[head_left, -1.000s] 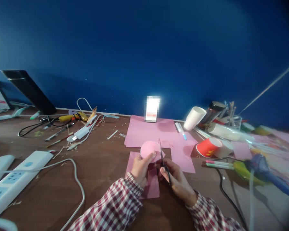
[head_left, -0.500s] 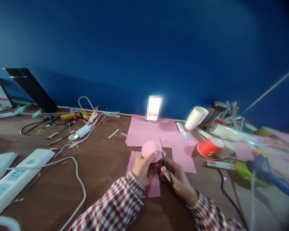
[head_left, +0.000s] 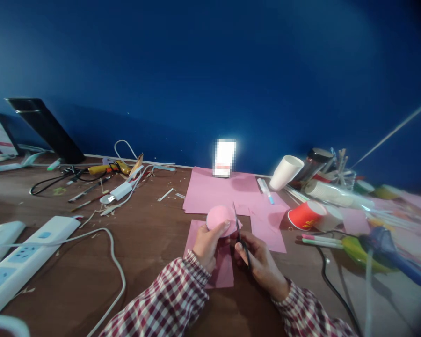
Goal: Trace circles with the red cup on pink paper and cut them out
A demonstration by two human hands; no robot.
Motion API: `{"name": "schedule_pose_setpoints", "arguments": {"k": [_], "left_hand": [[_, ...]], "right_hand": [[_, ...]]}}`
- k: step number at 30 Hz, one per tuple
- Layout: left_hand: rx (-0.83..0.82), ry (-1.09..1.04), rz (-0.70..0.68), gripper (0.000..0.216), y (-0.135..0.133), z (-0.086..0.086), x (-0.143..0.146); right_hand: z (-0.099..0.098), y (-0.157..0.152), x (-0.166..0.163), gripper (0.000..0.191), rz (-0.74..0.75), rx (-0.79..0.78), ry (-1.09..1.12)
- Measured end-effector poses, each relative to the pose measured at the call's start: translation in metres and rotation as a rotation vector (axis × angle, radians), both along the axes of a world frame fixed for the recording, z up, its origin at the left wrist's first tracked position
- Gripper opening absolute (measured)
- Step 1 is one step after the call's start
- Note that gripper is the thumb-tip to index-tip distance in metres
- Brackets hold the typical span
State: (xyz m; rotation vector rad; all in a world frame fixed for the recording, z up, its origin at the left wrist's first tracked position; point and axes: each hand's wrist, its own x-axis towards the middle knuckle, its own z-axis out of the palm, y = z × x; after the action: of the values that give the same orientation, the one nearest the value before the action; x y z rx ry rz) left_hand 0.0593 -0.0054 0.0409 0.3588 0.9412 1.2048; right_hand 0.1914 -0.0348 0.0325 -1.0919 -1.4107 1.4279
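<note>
My left hand (head_left: 209, 245) pinches a rounded piece of pink paper (head_left: 220, 216), thumb lying on top and the other fingers hidden beneath. My right hand (head_left: 261, 264) is closed round the dark handles of a pair of scissors (head_left: 243, 246). The scissor blades point away from me along the right edge of the piece. Whether the blades are parted or together is too small to tell. Below my hands lies a cut pink sheet (head_left: 224, 269) on the brown table. Larger pink sheets (head_left: 217, 189) lie farther back.
At right are a white paper cup (head_left: 286, 172), a red paper cup (head_left: 306, 215), a marker (head_left: 265, 192) and a blurred heap of craft supplies. A white power strip (head_left: 28, 257) and loose cables (head_left: 117, 262) lie at left. A blue wall (head_left: 161, 84) stands behind the table.
</note>
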Motion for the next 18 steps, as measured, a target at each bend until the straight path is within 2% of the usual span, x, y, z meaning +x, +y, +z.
{"name": "schedule_pose_setpoints", "arguments": {"k": [18], "left_hand": [[-0.013, 0.013, 0.002, 0.035, 0.0003, 0.001, -0.0008]], "right_hand": [[-0.0007, -0.0025, 0.0023, 0.032, -0.021, -0.047, -0.027]]}}
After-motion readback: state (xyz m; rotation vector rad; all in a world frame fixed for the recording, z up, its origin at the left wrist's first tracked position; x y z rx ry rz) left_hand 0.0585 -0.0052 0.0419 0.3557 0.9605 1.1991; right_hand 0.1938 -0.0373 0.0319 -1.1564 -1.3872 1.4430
